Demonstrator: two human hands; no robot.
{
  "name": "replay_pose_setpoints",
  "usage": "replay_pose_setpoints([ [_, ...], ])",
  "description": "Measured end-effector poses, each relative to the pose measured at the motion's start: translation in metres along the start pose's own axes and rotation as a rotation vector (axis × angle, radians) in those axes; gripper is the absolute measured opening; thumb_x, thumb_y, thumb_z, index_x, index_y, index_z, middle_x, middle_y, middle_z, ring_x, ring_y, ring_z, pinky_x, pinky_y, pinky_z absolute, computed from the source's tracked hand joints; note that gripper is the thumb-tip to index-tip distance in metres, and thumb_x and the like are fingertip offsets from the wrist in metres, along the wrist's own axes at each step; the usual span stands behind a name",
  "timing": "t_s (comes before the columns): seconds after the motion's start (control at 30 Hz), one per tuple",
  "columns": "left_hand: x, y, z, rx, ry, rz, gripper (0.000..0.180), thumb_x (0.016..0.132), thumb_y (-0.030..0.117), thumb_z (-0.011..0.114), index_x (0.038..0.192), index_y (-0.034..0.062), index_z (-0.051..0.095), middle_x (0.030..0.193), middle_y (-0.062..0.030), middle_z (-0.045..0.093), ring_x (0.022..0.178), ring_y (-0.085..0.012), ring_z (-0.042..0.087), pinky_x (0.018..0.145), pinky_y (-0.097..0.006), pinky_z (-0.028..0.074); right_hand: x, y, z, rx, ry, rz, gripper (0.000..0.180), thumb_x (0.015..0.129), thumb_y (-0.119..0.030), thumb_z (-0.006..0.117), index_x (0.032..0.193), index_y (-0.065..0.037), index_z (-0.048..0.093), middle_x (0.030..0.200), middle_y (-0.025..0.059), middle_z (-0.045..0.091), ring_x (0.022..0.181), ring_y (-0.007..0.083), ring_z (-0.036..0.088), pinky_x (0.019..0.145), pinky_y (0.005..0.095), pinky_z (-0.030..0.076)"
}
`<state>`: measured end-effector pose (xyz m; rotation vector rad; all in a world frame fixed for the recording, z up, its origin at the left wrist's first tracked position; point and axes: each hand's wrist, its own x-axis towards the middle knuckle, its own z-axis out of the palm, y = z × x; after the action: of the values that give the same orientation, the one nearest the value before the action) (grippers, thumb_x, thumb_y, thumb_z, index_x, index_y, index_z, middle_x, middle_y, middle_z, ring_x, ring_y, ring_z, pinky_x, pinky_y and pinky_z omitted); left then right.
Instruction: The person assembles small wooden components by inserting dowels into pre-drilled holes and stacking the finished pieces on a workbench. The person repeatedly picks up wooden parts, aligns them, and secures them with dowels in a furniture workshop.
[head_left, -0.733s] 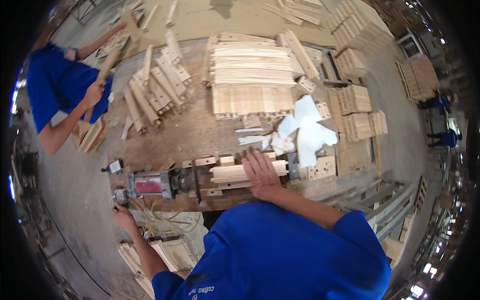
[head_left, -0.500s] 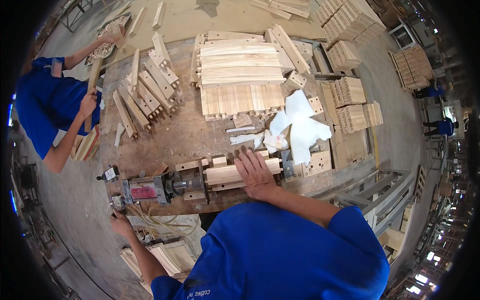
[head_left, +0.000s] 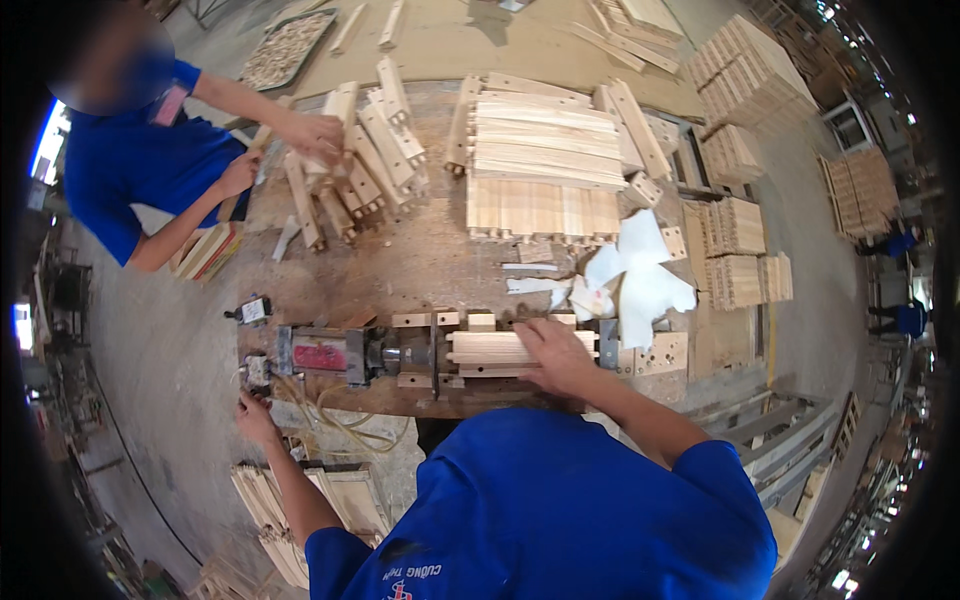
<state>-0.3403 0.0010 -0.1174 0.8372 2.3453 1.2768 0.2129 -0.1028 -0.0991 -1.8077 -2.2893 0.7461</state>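
pale wooden slats (head_left: 492,352) lie under the flat, open right hand (head_left: 556,357); left hand (head_left: 254,413), seemingly open, reaches the switch box (head_left: 256,371) beside the press (head_left: 345,354).

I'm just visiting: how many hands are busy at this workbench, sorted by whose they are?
Camera wearer's own hands: 2 (left hand by the small switch box; right hand flat on the clamped wood pieces)
Co-worker's hands: 2 (upper hand and lower hand, at the pile of wooden sticks)
Total: 4
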Motion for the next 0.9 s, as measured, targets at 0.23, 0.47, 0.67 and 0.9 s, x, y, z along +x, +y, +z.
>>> replay_pose_setpoints([
  [0.23,0.004,-0.011,-0.009,-0.002,-0.019,0.010,0.042,0.107,0.037,0.062,0.092,-0.0018,0.069,0.073,-0.0071,0.070,0.058,-0.0131,0.064,0.052,-0.030,0.053,0.024,0.005,-0.027,-0.138,-0.203,-0.062,0.043,0.085,-0.027,0.078,0.116,-0.002,0.062,0.109,0.0177,0.066,0.108,0.0375,0.067,0.095,0.0478,0.054],
  [0.47,0.002,-0.004,-0.013,0.051,0.003,0.042,0.042,0.106,0.037,0.064,0.090,-0.0016,0.068,0.071,-0.0070,0.068,0.055,-0.0136,0.061,0.050,-0.032,0.051,0.035,0.012,-0.066,0.237,-0.195,0.052,0.046,0.090,-0.027,0.080,0.123,-0.001,0.065,0.106,0.0153,0.070,0.095,0.0285,0.070,0.087,0.0406,0.056],
  [0.67,-0.011,0.016,-0.009,-0.045,-0.021,-0.078,0.042,0.106,0.038,0.063,0.088,-0.0005,0.065,0.074,-0.0071,0.068,0.058,-0.0134,0.062,0.049,-0.031,0.050,0.048,0.022,-0.089,1.610,-0.110,0.214,0.044,0.100,-0.025,0.075,0.132,0.003,0.065,0.113,0.0074,0.075,0.094,0.0157,0.074,0.085,0.0298,0.061],
  [0.9,-0.024,0.011,-0.008,-0.192,0.003,-0.148,0.035,0.106,0.034,0.062,0.093,0.0012,0.065,0.078,-0.0045,0.067,0.062,-0.0116,0.060,0.050,-0.028,0.049,0.068,0.015,-0.142,1.888,0.026,0.257,0.043,0.100,-0.032,0.073,0.130,-0.001,0.065,0.112,0.0130,0.075,0.095,0.0211,0.076,0.085,0.0361,0.064],
])
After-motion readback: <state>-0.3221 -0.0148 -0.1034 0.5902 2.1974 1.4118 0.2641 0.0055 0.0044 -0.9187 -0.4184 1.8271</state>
